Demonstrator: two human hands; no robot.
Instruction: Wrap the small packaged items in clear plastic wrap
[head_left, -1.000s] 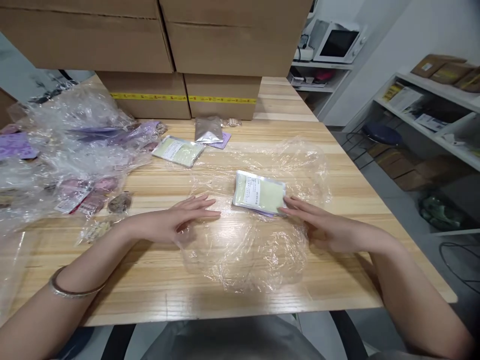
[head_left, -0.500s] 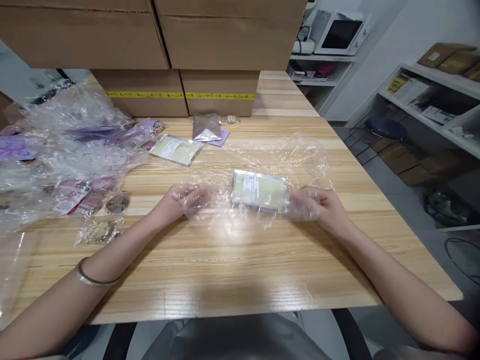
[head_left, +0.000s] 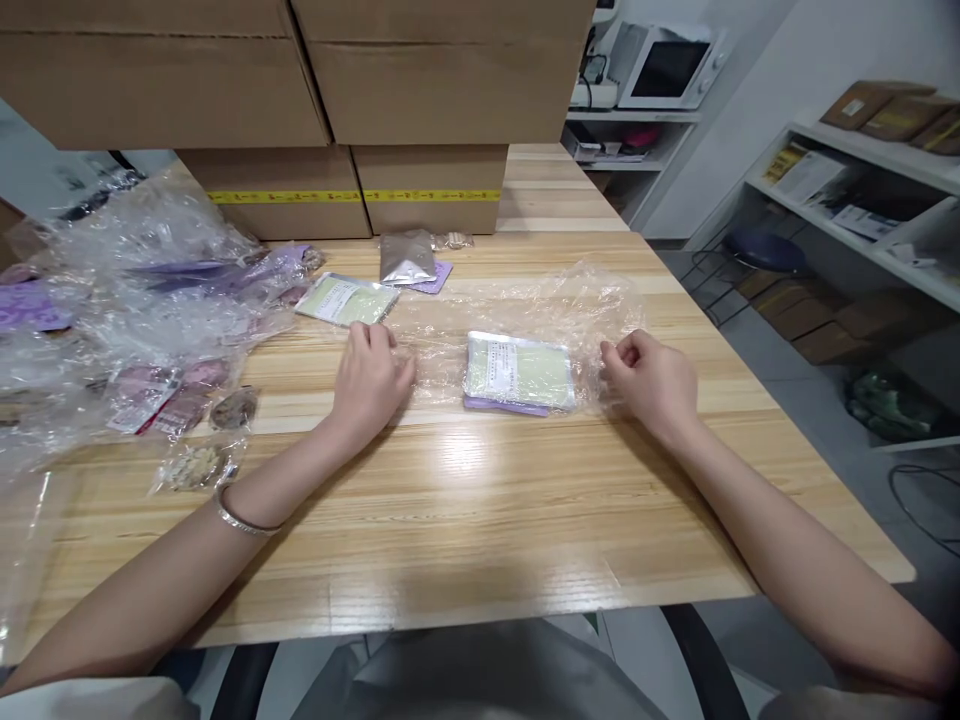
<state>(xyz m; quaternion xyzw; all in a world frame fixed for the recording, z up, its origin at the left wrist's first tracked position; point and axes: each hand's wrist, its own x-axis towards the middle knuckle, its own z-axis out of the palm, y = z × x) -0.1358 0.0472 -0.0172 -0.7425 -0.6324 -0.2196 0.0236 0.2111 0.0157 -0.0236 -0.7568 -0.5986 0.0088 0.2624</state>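
A sheet of clear plastic film [head_left: 525,302] is spread over the table before me. On it or under it, I cannot tell which, lies a pale green packet [head_left: 525,368] with a white label, and a purple card [head_left: 506,406] shows below its near edge. My left hand [head_left: 369,380] has its fingers curled on the film's left end. Closed at the fingertips, my right hand [head_left: 651,382] pinches the film's right end. Another pale green packet [head_left: 348,299] lies just beyond my left hand.
Cardboard boxes [head_left: 431,90] are stacked at the back. Crumpled plastic bags [head_left: 172,280] heap up on the left, near a bag of pale dried pieces [head_left: 196,466] and a dark round item [head_left: 234,408]. A brown pouch [head_left: 407,258] rests on another purple card [head_left: 433,277].
Both hands have come out from under the film and now sit at its ends. The film lies flatter around the packet, and the purple card's edge has come into view.
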